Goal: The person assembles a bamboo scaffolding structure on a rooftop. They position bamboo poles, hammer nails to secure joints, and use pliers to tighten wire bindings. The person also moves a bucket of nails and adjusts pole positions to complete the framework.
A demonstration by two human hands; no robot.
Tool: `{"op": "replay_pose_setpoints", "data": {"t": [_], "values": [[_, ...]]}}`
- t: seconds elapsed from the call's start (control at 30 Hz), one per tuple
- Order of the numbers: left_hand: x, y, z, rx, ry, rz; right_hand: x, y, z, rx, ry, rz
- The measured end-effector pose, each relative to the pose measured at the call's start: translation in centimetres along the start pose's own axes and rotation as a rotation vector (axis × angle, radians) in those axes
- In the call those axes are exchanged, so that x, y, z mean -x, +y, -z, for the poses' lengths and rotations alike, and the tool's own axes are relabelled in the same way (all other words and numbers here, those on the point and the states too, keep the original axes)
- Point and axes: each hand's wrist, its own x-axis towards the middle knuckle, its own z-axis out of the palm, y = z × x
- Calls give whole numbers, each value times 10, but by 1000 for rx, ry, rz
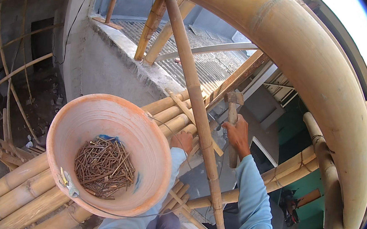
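Note:
My right hand [238,134] is wrapped round the wooden handle of a hammer [234,99], whose rusty head points up and away from me. Beyond the bucket's right side, my left hand [182,141] is curled low against the bamboo poles [175,125], beside a thin wooden strip [183,105] that lies across them. What its fingers grip, if anything, is too small to tell. An orange-white plastic bucket [66,120] stands close in front of me, hiding much of my left forearm. Rusty nails [104,166] are heaped in its bottom.
A slanting bamboo pole [192,83] passes between my hands. A thick bamboo pole [309,56] arches overhead and down the right. Beyond are a concrete wall [112,60] and a corrugated roof [182,52]. Far below at left, a floor [33,105] shows between poles.

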Motion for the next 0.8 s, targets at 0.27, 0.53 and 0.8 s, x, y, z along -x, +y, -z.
{"op": "replay_pose_setpoints", "data": {"t": [0.27, 0.53, 0.8], "values": [[114, 34, 59, 98, -122, -84, 9, -19, -29, -95, -34, -13], [319, 47, 110, 581, -837, 336, 59, -3, -84, -297, -139, -223], [474, -75, 123, 624, -547, 206, 91, -46, -69, -238, -129, -261]]}}
